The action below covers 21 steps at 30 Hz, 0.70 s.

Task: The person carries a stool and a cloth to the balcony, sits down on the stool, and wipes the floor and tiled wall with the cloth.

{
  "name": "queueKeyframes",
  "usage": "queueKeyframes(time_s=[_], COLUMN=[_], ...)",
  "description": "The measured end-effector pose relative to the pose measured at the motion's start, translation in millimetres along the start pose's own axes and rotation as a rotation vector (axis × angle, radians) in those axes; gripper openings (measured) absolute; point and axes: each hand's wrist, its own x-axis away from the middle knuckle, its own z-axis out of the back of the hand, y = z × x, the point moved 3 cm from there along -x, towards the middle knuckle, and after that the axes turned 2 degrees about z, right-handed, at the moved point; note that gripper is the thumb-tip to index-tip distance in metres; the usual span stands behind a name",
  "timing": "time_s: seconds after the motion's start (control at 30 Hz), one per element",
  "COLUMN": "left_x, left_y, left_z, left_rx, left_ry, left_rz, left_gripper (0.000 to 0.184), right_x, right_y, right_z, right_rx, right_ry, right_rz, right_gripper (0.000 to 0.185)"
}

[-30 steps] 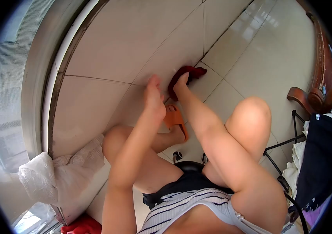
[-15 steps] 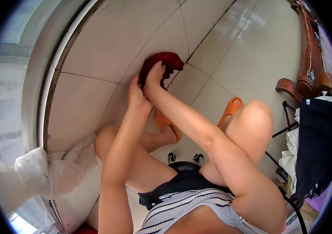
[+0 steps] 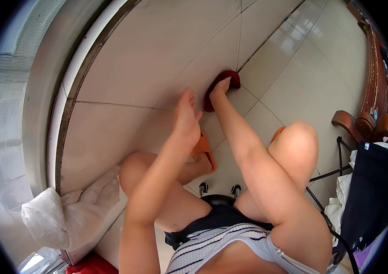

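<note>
My right hand (image 3: 221,86) grips a dark red cloth (image 3: 209,101) that hangs in a curve above the tiled floor. The cloth's exact kind cannot be made out, and my fingers cover part of it. To its left, my left hand (image 3: 187,118) is apart from the cloth, its fingers stretched out and nothing in it. Below the hands, an orange slipper (image 3: 204,148) is on one foot, while my right knee hides most of the other orange slipper (image 3: 277,134).
A tiled wall (image 3: 125,73) rises ahead, with a window frame (image 3: 43,100) and a white curtain (image 3: 48,217) at left. Carved wooden furniture (image 3: 372,86) stands at right, near dark cloth (image 3: 371,182) over a black stand (image 3: 328,175). Red fabric (image 3: 92,265) lies at lower left.
My left hand has come off the dark red cloth and its fingers have straightened. My right hand has carried the cloth to the right, away from the left hand. The view has shifted slightly.
</note>
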Motion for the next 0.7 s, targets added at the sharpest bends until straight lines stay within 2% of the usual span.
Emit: queueKeyframes(time_s=[0.13,0.3,0.43,0.53,0.6,0.67,0.7], left_x=[3,4,25,31,17,37,49], left_y=[3,4,12,15,1,2,1], left_z=[3,4,-3,1,10,12,12], left_rx=[-0.007,0.039,0.083,0.119,0.315,0.313,0.313], left_ry=[0.043,0.186,0.142,0.170,-0.037,-0.065,-0.080], left_rz=[-0.011,0.066,0.000,-0.011,0.010,-0.020,-0.035], left_gripper=[0.061,0.068,0.073,0.065,0.060,0.059,0.059], right_x=[0,36,84,129,161,194,207], right_y=[16,17,-5,-31,-52,-70,-75], right_z=[1,0,-5,-9,-14,-16,-16], right_rx=[-0.056,-0.141,-0.196,-0.225,-0.232,-0.221,-0.209], right_ry=[-0.044,-0.095,-0.150,-0.226,-0.294,-0.380,-0.403], right_rz=[-0.095,-0.275,-0.347,-0.322,-0.260,-0.150,-0.084], right_gripper=[0.058,0.056,0.054,0.053,0.052,0.051,0.042])
